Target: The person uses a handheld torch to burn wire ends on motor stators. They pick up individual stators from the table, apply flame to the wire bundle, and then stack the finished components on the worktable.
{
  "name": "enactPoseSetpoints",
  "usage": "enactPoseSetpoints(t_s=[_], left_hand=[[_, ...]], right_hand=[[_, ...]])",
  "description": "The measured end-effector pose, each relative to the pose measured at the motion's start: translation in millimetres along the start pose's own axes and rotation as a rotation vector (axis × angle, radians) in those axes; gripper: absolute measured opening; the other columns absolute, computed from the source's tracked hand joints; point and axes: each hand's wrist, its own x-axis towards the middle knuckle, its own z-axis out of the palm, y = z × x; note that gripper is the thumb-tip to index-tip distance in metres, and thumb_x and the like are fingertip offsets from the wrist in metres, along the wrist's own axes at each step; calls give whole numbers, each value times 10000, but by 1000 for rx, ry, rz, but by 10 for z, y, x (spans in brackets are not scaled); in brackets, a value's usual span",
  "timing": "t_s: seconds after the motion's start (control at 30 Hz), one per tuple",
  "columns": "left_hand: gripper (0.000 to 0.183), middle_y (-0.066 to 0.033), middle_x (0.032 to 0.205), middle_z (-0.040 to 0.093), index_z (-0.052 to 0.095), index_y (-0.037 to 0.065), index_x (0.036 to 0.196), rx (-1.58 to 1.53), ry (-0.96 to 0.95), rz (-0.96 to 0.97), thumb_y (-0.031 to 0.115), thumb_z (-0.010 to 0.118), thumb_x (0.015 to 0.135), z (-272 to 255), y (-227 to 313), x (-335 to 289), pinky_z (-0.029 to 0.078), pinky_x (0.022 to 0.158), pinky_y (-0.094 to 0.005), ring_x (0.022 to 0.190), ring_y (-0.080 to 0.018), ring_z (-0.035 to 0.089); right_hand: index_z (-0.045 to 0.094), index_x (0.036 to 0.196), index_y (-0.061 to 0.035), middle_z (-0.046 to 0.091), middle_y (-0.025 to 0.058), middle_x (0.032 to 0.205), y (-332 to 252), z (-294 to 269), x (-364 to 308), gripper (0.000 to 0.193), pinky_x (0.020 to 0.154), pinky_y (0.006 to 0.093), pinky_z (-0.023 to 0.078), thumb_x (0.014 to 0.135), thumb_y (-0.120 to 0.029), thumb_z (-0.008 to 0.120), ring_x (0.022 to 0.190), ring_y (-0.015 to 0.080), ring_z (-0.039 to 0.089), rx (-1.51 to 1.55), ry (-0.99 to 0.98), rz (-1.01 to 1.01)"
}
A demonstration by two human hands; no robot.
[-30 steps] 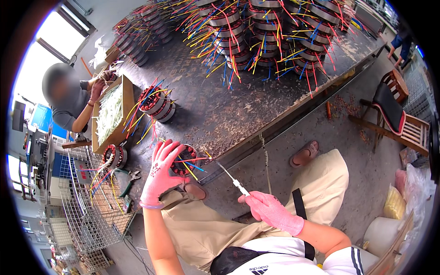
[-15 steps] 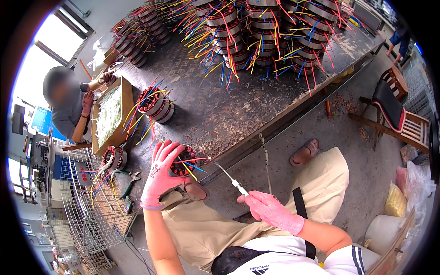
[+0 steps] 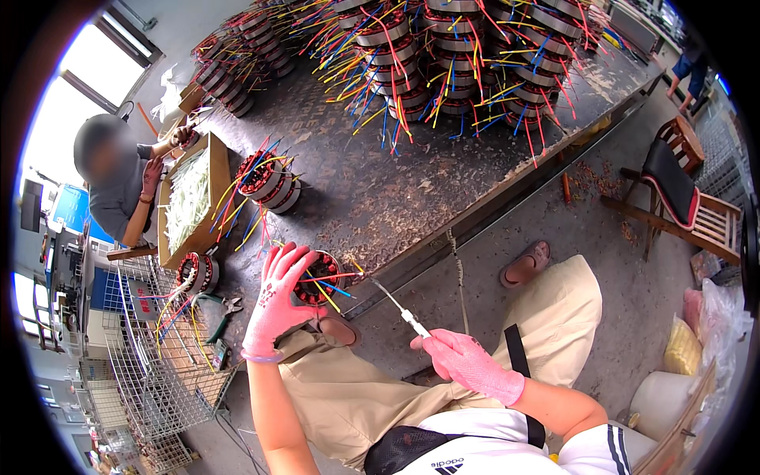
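At the table's near edge sits a motor stator (image 3: 324,267), a ring with red windings and red, blue and yellow lead wires. My left hand (image 3: 279,299), in a pink glove, grips it from the left, fingers over its far side and thumb on the near side. The palm hides part of the ring. In my right hand (image 3: 469,362), also pink-gloved, is a thin tool with a white handle (image 3: 414,323) and a slender metal shaft. The shaft points left toward the stator's wires, its tip close to the end of a yellow one.
A short stator stack (image 3: 273,188) stands farther up the table (image 3: 380,198), with tall stacks (image 3: 459,67) behind. Left are a box of white sleeves (image 3: 190,198), another stator (image 3: 198,273), pliers (image 3: 227,318), a wire basket (image 3: 150,364) and a co-worker (image 3: 123,182). A chair (image 3: 673,182) stands right.
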Motion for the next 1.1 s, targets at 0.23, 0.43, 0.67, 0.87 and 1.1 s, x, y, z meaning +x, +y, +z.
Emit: enactPoseSetpoints(t_s=[0.23, 0.43, 0.67, 0.87, 1.1], left_hand=[[955, -107, 1437, 497, 527, 68, 1380, 14, 2, 5, 245, 883, 512, 11, 0, 8, 223, 1208, -503, 1408, -347, 366], [960, -105, 1439, 495, 526, 74, 1383, 20, -5, -3, 263, 885, 513, 14, -1, 7, 226, 1206, -504, 1408, -346, 365], [977, -103, 1438, 495, 524, 75, 1387, 33, 0, 7, 285, 888, 504, 10, -25, -3, 227, 1205, -505, 1406, -346, 367], [957, -101, 1431, 504, 531, 80, 1374, 12, 6, 3, 250, 888, 503, 15, -2, 6, 226, 1206, -502, 1405, -342, 372], [838, -102, 1332, 577, 580, 91, 1246, -32, 60, -7, 225, 900, 483, 34, 84, 79, 236, 1203, -511, 1380, -349, 419]], right_hand=[[638, 1129, -31, 454, -21, 627, 53, 6, 27, 308, 500, 250, 359, 1044, -278, 474, 541, 63, 433, 32, -16, -1], [640, 1124, -34, 456, -18, 628, 29, 7, 19, 304, 502, 253, 364, 1042, -278, 480, 542, 64, 434, 12, -12, -4], [643, 1116, -33, 455, -17, 630, 6, 24, 11, 303, 505, 254, 365, 1041, -279, 482, 543, 67, 435, 14, -10, -12], [643, 1121, -30, 455, -17, 629, 24, 10, 7, 302, 506, 254, 364, 1041, -272, 481, 546, 68, 435, 26, -8, -11], [648, 1151, -26, 443, -27, 616, -65, -68, -102, 300, 485, 246, 314, 1043, -243, 472, 530, 54, 391, 53, 33, 36]])
